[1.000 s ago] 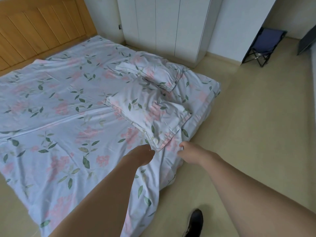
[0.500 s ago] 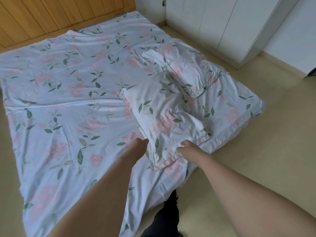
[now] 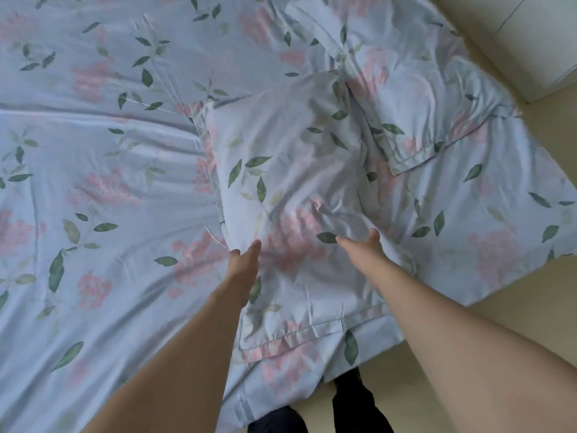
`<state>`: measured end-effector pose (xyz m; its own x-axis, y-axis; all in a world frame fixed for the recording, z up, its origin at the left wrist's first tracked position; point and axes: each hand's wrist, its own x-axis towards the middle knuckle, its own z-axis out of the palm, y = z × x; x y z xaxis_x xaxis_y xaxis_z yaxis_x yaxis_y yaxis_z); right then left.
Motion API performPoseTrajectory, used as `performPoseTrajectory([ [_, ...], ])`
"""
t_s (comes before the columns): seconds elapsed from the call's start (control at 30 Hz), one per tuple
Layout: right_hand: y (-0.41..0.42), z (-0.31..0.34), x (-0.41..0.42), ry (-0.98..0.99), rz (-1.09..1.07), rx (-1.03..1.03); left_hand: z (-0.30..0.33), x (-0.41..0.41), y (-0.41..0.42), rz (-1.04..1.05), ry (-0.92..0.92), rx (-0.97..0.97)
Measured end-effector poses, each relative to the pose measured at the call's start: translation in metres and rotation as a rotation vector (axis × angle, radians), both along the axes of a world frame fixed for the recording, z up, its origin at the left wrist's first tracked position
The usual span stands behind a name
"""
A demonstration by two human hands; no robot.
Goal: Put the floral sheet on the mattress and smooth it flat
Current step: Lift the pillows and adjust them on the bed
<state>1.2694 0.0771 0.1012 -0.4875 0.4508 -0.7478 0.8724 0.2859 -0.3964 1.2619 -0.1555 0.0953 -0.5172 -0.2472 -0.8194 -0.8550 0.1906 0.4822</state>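
- Your left hand [image 3: 243, 259] reaches forward with the arm nearly straight, and it meets the left side of the near pillow [image 3: 290, 195]. The thumb points up and lies apart from the fingers, which tuck against the pillow's edge. Whether they pinch the cloth, you cannot tell.
- Your right hand [image 3: 363, 248] stretches out the same way, and it lies on the right part of that pillow. Its thumb is raised and spread, and the cloth bunches into folds just above it. The fingers are hidden in the fabric, so the grip cannot be told.
- Both forearms run up from the bottom edge and angle in toward the pillow, with your dark shoes [image 3: 312, 410] on the floor [image 3: 468, 314] between them.
- The floral sheet [image 3: 93, 198] lies spread over the mattress, creased in long ridges at the left, and its near edge hangs over the side by your feet.
- A second pillow [image 3: 415, 98] lies beyond the first and overlaps its far right corner.
- Compared with half a second ago, your hands have moved further up the pillow, from its near hem to its middle.
- Your view has closed in and tipped down. The wooden headboard is out of sight, and only a corner of the white wardrobe [image 3: 537, 42] shows at the top right.
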Motion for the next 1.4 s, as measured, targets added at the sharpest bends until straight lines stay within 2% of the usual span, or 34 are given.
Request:
performPoseTrajectory([
  [0.1, 0.006, -0.05, -0.018, -0.018, 0.055, 0.071, -0.037, -0.001, 0.011, 0.034, 0.043, -0.093],
  [0.17, 0.009, -0.075, -0.029, -0.001, 0.024, 0.007, -0.055, 0.0, 0.019, 0.037, 0.046, -0.198],
  [0.23, 0.005, -0.081, -0.038, 0.042, -0.038, -0.033, -0.057, -0.001, 0.026, 0.009, 0.062, -0.239],
  [0.3, 0.001, -0.07, -0.046, 0.128, -0.022, 0.051, -0.049, -0.006, 0.029, -0.023, 0.093, -0.207],
  [0.37, -0.004, -0.043, -0.049, 0.189, 0.018, 0.084, -0.026, -0.011, 0.025, 0.043, 0.122, -0.185],
  [0.43, -0.009, -0.008, -0.046, 0.169, 0.047, 0.051, 0.006, -0.012, 0.016, 0.112, 0.136, -0.179],
  [0.67, -0.03, 0.185, -0.027, 0.303, -0.053, -0.275, 0.17, 0.019, -0.028, 0.341, 0.209, -0.135],
  [0.8, -0.053, 0.273, -0.013, 0.312, -0.019, -0.359, 0.258, 0.05, -0.047, 0.365, 0.3, -0.263],
  [1.03, -0.12, 0.337, 0.028, 0.315, 0.149, -0.406, 0.34, 0.126, -0.095, 0.465, 0.41, -0.446],
  [1.4, -0.302, 0.39, 0.17, 0.418, 0.373, -0.431, 0.379, 0.305, -0.26, 0.62, 0.505, -0.627],
])
